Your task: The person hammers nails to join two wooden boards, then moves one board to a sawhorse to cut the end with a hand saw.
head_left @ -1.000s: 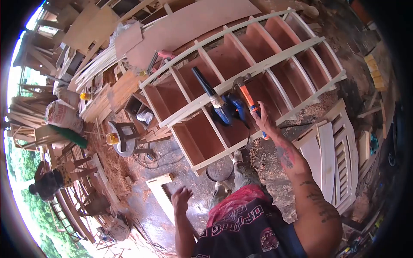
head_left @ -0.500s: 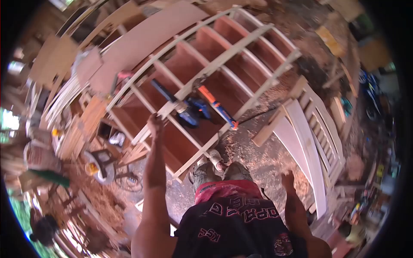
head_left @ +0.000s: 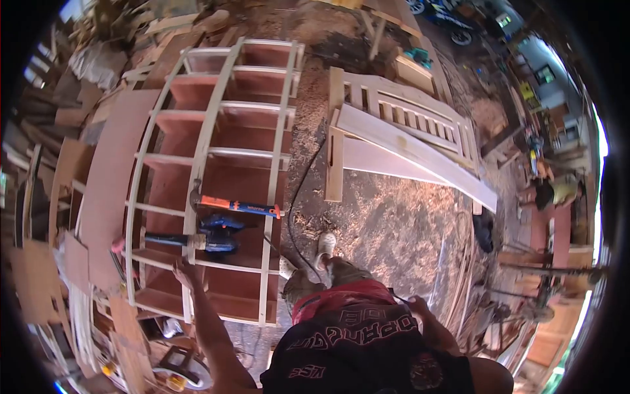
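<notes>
My left hand (head_left: pixel 184 273) is at the middle rail of a wooden frame with reddish-brown panels (head_left: pixel 169 131), its fingers stretched out along the wood. Just beyond it, a blue power tool with a long dark tube (head_left: pixel 220 244) lies across the frame. A claw hammer (head_left: pixel 243 206) with an orange and blue handle rests on the rails beside that tool. My right hand (head_left: pixel 418 306) is by my hip, fingers curled near a thin dark strip; what it holds is too small to make out.
Slatted wooden panels with a pale board (head_left: pixel 420 154) lie to the right. A dark cord (head_left: pixel 296 203) crosses the shavings-covered floor beside the frame. Long boards (head_left: pixel 117 157) stand at the left. A person (head_left: pixel 563 192) is at the far right, and a motorcycle (head_left: pixel 453 29) stands at the back.
My view has turned right, so the frame now appears further left and more upright. My right hand has come in to my hip and its fingers have curled. My left hand stays at the frame.
</notes>
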`<state>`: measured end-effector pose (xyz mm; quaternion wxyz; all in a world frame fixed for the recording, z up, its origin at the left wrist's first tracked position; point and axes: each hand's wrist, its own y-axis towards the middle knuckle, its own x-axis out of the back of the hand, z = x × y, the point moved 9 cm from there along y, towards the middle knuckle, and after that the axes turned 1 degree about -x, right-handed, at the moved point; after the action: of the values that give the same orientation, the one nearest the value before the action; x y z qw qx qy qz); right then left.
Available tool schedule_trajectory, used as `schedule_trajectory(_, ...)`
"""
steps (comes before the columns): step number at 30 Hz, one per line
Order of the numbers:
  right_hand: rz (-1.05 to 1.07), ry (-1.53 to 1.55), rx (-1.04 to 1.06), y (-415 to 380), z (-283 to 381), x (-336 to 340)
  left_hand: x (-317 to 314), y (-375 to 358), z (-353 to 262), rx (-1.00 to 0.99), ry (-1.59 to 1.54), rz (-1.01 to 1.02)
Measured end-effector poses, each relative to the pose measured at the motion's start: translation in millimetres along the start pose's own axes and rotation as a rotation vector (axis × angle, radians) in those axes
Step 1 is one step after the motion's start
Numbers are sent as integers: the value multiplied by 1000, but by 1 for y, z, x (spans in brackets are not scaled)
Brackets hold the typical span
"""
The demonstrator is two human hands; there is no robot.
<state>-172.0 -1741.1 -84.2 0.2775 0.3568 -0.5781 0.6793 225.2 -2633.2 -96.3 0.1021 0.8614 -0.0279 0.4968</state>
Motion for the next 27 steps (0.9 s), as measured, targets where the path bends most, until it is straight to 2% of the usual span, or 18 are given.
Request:
schedule_trajectory(1,71,89,-210,-6,18,14,3,-1,-6,42,11,0)
schedule_trajectory(2,73,6,30,15,1,-15,4,-4,-11,85,21,-2)
schedule_trajectory(3,122,318,-288,7,10,6,4,-6,-13,121,6,-3)
schedule_trajectory(4,126,617,-336,17,-8,-7,5,-7,-16,116,69,-27)
schedule_trajectory(5,102,622,-400,13,-8,9,2,-7,-13,127,118,-43)
schedule_trajectory(7,19,477,-209,23,-23,19,-2,-9,-2,98,194,-136)
schedule_trajectory(8,71,647,-515,6,-22,38,-7,-10,12,55,212,-211)
schedule_trajectory(11,-74,485,-285,39,-86,7,-2,-30,-53,-57,278,-365)
schedule_trajectory(12,-121,475,-330,40,-106,-3,-9,-47,-83,-115,277,-405)
schedule_trajectory(14,-6,660,-546,33,-126,-18,-37,-92,-154,-240,211,-378)
schedule_trajectory(16,115,453,-385,52,-144,-37,-83,-152,-226,-344,140,-234)
schedule_trajectory(17,86,251,-241,92,-203,-138,-105,-187,-264,-380,112,-137)
schedule_trajectory(18,206,197,-227,80,-188,-109,-125,-224,-290,-413,98,-37)
schedule_trajectory(20,277,-16,18,81,-187,-108,-169,-281,-346,-450,87,202)
schedule_trajectory(22,288,-8,-70,78,-205,-82,-202,-321,-399,-471,72,404)
schedule_trajectory(23,278,209,-275,85,-227,-68,-215,-334,-425,-483,50,471)
schedule_trajectory(26,-66,770,-586,75,-273,-14,-255,-360,-502,-519,-3,624)
schedule_trajectory(27,-113,565,-391,102,-294,-44,-270,-366,-532,-536,-37,663)
